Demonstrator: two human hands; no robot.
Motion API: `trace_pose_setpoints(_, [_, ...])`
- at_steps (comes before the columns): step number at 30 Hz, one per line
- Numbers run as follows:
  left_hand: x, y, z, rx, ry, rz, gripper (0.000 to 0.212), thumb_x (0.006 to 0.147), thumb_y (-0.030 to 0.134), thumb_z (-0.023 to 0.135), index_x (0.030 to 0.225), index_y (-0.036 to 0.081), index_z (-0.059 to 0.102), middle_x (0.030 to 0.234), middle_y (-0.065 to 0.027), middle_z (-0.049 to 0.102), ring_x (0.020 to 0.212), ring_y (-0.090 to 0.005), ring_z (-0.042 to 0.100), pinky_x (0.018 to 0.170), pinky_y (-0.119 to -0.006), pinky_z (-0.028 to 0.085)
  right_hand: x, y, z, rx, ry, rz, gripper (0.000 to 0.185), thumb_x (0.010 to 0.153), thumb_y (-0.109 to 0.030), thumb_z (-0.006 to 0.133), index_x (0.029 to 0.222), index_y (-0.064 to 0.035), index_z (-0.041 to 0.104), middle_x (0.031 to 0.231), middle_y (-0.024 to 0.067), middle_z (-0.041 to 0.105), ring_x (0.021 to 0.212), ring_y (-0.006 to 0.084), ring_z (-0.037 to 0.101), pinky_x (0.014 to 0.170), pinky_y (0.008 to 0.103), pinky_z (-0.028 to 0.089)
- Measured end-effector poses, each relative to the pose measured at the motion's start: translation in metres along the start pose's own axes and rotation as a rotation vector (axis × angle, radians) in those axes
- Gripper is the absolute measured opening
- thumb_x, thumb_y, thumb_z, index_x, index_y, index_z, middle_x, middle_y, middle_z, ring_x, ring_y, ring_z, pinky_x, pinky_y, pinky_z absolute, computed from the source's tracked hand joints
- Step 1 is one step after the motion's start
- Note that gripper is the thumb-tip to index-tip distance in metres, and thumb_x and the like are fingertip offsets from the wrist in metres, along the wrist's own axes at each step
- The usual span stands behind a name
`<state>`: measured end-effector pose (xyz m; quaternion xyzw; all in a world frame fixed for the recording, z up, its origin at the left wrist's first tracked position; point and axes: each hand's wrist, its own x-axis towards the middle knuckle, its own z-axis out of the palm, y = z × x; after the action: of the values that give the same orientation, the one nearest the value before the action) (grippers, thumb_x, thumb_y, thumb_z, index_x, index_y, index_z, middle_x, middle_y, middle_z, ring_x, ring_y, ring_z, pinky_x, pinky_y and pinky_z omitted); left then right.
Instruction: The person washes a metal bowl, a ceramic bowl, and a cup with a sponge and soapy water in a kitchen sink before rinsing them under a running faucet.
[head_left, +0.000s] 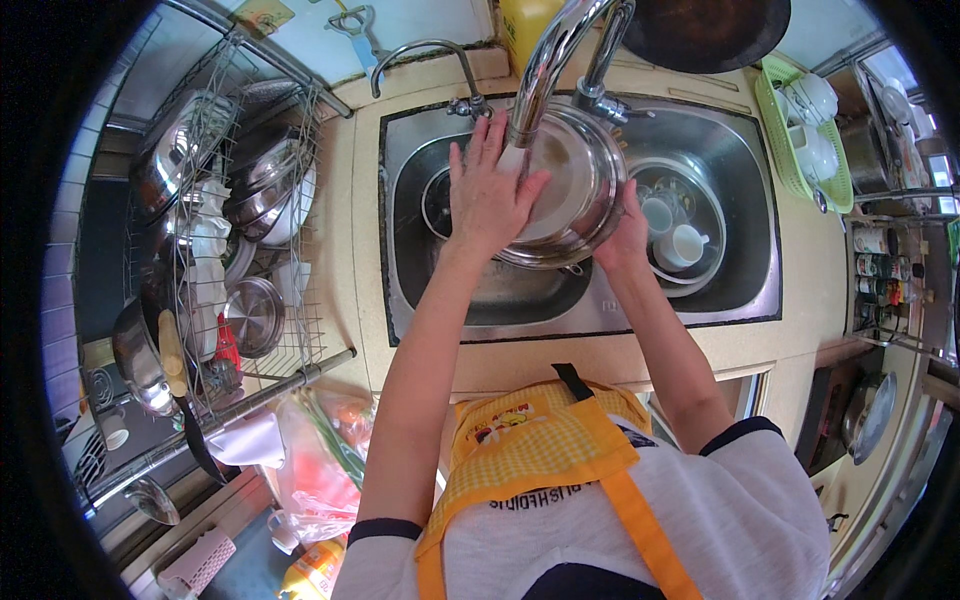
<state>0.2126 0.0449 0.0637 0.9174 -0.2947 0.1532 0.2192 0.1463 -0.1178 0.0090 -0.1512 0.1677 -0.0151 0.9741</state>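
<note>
A round steel pan or basin (559, 187), shiny at the rim, is held tilted beneath the large chrome faucet (541, 71) over the divide of a double sink. My left hand (491, 187) lies with spread fingers by the faucet's outlet, over the vessel's left side; whether it grips the vessel cannot be told. My right hand (628, 229) holds the right rim, its fingers partly hidden behind it. Water runs from the outlet. In the right sink bowl, a large round basin (712, 255) holds a white mug (681, 247), another cup and glassware.
A wire dish rack (300, 330) with steel pots stands at the left. A green basket (844, 184) of white cups sits at the right. Behind the sink are a thin curved tap (427, 43), a yellow container (525, 30) and a dark wok (705, 34).
</note>
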Motion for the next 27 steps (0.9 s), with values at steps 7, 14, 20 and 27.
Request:
trace_pose_setpoints(7, [-0.015,-0.014,0.023,-0.67,0.068,-0.464,0.047,0.084,0.02,0.056,0.126,0.003,0.043,0.123,-0.014,0.048,0.109,-0.0247,0.049,0.091,-0.033,0.038,-0.009,0.003,-0.025,0.046,0.059,0.003,0.057,0.093,-0.046,0.031,0.132,-0.0043,0.033,0.134,0.015,0.038,0.123,0.0319,0.036,0.103,0.0476,0.028])
trace_pose_setpoints(14, [-0.043,0.018,0.051,-0.817,0.414,-0.488,0.041,0.088,0.015,0.048,0.127,0.002,0.042,0.125,-0.017,0.045,0.112,-0.0259,0.045,0.095,-0.032,0.032,-0.007,0.007,-0.032,0.029,0.071,-0.032,0.057,0.092,-0.047,0.033,0.133,-0.0072,0.033,0.137,0.0116,0.036,0.125,0.0301,0.035,0.104,0.0457,0.027])
trace_pose_setpoints(20, [-0.05,0.004,0.054,-0.587,0.358,-0.598,0.042,0.092,0.026,0.041,0.125,0.001,0.043,0.128,-0.0198,0.042,0.116,-0.0322,0.038,0.099,-0.037,0.026,-0.009,0.01,-0.041,-0.002,0.135,-0.091,0.055,0.092,-0.045,0.036,0.132,-0.0079,0.035,0.135,0.011,0.038,0.124,0.0285,0.036,0.104,0.0451,0.027])
trace_pose_setpoints(27, [-0.054,-0.015,0.085,-0.722,0.32,-0.882,0.028,0.092,0.021,0.041,0.1,-0.002,0.056,0.083,-0.0124,0.061,0.075,-0.0276,0.057,0.074,-0.033,0.044,-0.025,0.006,-0.057,0.044,0.148,-0.126,0.054,0.092,-0.044,0.037,0.131,-0.0074,0.036,0.135,0.0108,0.038,0.123,0.0285,0.036,0.105,0.0451,0.026])
